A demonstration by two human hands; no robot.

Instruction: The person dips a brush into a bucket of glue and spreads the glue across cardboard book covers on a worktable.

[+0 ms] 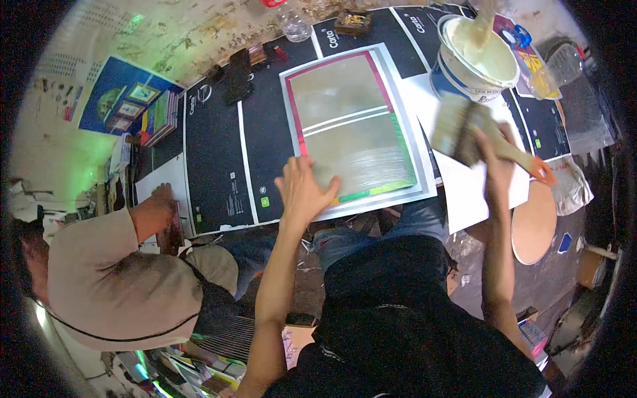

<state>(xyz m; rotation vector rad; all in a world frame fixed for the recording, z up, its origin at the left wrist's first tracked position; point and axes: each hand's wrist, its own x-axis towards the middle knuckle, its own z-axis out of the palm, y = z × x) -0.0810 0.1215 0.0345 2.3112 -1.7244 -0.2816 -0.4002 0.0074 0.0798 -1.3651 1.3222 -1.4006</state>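
My right hand (496, 159) is closed around a wide flat brush (451, 129), its orange-tipped handle pointing toward the lower right and its bristles slightly blurred. Fingers spread, my left hand (302, 192) rests at the lower left edge of a greyish panel (342, 93). Red and green strips border this panel, and two white lines cross it. Wet-looking streaks show on its lower right part. Under the panel lies a larger white and grey sheet (424, 182). Beyond the brush stands a white and blue bucket (464, 83) of cream-coloured paste, with a stick (484, 20) in it.
Black printed boards (215, 146) cover the table. A white sheet (464, 205) lies under my right arm. At the back are a clear bottle (295, 26) and a dark phone-like object (237, 76). Another person (133, 278) sits at my left. A round brown board (534, 222) is at right.
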